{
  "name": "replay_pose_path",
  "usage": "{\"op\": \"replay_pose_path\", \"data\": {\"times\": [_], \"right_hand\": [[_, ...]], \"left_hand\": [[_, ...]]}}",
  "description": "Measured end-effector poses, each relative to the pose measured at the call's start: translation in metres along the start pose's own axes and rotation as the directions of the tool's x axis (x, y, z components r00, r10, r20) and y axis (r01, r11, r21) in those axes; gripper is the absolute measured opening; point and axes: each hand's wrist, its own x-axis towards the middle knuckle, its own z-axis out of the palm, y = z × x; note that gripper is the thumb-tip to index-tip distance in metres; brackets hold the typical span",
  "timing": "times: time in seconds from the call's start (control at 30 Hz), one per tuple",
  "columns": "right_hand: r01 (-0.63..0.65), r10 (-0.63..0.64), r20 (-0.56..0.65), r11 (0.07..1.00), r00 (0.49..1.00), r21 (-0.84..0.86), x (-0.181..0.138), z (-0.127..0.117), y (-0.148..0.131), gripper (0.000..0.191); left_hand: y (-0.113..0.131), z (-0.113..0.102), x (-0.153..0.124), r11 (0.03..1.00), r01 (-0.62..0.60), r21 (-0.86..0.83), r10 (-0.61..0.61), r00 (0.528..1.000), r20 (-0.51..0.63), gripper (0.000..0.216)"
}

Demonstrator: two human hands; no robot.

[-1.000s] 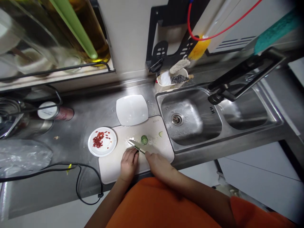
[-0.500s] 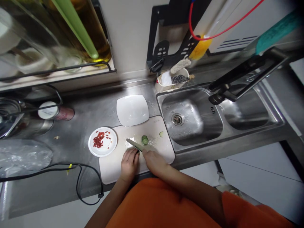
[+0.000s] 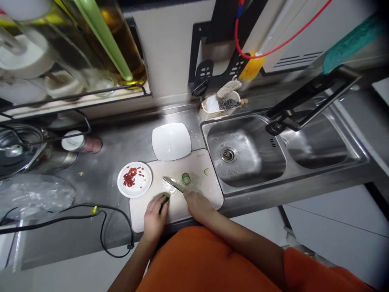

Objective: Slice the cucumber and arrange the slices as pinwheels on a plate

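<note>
On a pale cutting board (image 3: 179, 207), my right hand (image 3: 197, 204) is closed around the handle of a knife (image 3: 174, 183), whose blade points left across the board. My left hand (image 3: 156, 213) is closed on a piece of cucumber (image 3: 165, 197), mostly covered by the fingers, to the left of the blade and apart from it. Behind the knife sits a small stack of cucumber slices (image 3: 185, 178). One pale end slice (image 3: 207, 172) lies at the board's right side.
A white plate with red berries (image 3: 134, 194) overlaps the board's left corner. Behind the board stands a white square dish (image 3: 172, 142). To the right is a steel sink (image 3: 249, 150) with a black faucet (image 3: 304, 97). A black cable (image 3: 103, 231) and plastic bag (image 3: 39, 196) lie left.
My left hand has moved left, away from the knife, with the cucumber piece in it. My right hand stays nearly in place with the knife. The view has shifted slightly.
</note>
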Motion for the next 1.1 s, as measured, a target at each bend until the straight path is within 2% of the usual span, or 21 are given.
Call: {"op": "replay_pose_path", "data": {"times": [0.17, 0.27, 0.43, 0.63, 0.73, 0.8, 0.9, 0.97, 1.03, 1.1], "right_hand": [[0.063, -0.069, -0.073, 0.995, 0.995, -0.077, -0.005, 0.004, 0.011, 0.030], [0.092, -0.106, -0.130, 0.990, 0.986, -0.109, -0.009, 0.002, 0.022, 0.027], [0.096, -0.131, -0.242, 0.984, 0.961, -0.150, -0.011, -0.007, 0.042, 0.023], [0.071, -0.115, -0.279, 0.984, 0.953, -0.164, -0.001, -0.003, 0.060, 0.017], [0.082, -0.131, -0.286, 0.981, 0.949, -0.176, 0.002, -0.001, 0.065, 0.018], [0.083, -0.139, -0.283, 0.976, 0.949, -0.199, 0.002, -0.001, 0.067, 0.020], [0.087, -0.152, -0.275, 0.967, 0.949, -0.238, 0.002, -0.002, 0.066, 0.021], [0.095, -0.164, -0.267, 0.963, 0.950, -0.251, 0.002, -0.002, 0.065, 0.023], [0.102, -0.170, -0.257, 0.961, 0.951, -0.258, 0.000, -0.003, 0.063, 0.024], [0.109, -0.176, -0.248, 0.959, 0.953, -0.262, -0.002, -0.004, 0.061, 0.025]], "left_hand": [[-0.039, -0.033, -0.024, 0.966, 0.186, 0.180, -0.154, 0.971, -0.181, 0.024], [-0.054, -0.042, -0.028, 0.933, 0.272, 0.236, -0.217, 0.947, -0.236, 0.025], [-0.058, -0.042, -0.026, 0.926, 0.294, 0.237, -0.240, 0.943, -0.231, 0.023], [-0.054, -0.042, -0.025, 0.933, 0.270, 0.237, -0.208, 0.944, -0.256, 0.025], [-0.039, -0.041, -0.015, 0.943, 0.227, 0.244, -0.154, 0.946, -0.285, 0.027], [-0.018, -0.033, 0.000, 0.968, 0.147, 0.202, -0.090, 0.959, -0.268, 0.025], [0.021, -0.010, 0.031, 0.999, -0.039, 0.027, 0.042, 0.995, -0.094, 0.026], [0.043, 0.010, 0.051, 0.991, -0.115, -0.072, 0.116, 0.993, 0.011, 0.030], [0.056, 0.028, 0.066, 0.986, -0.133, -0.103, 0.140, 0.988, 0.067, 0.030], [0.059, 0.041, 0.074, 0.986, -0.119, -0.115, 0.130, 0.987, 0.094, 0.026]]}}
